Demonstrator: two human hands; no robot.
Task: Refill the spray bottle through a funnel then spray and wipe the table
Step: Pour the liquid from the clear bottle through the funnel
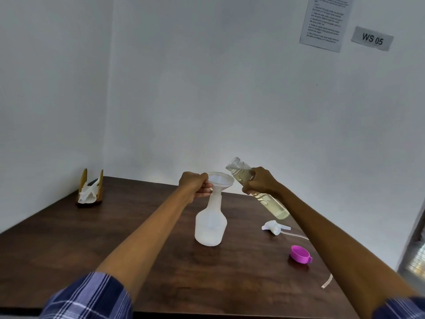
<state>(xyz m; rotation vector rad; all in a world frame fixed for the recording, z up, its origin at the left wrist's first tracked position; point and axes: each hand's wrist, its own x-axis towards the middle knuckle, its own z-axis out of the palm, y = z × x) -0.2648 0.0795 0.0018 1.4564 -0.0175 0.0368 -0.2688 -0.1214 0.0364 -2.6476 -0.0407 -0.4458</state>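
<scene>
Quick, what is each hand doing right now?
Left hand: fingers curled round the funnel in the spray bottle.
Right hand: gripping the clear bottle, tilted, mouth above the funnel.

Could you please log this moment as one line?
stage: about to pour | left hand: holds funnel in spray bottle | right hand: holds tilted refill bottle | pouring: not yet

At the centre of the frame a white spray bottle (211, 226) stands on the dark table (138, 238) with a funnel (220, 181) in its neck. The left hand (195, 184) grips the funnel's rim. The right hand (258, 180) holds a tilted clear bottle (271, 201) of yellowish liquid, mouth raised just beside the funnel. Lower right lie the spray head (273, 227) and a purple cap (300, 254).
</scene>
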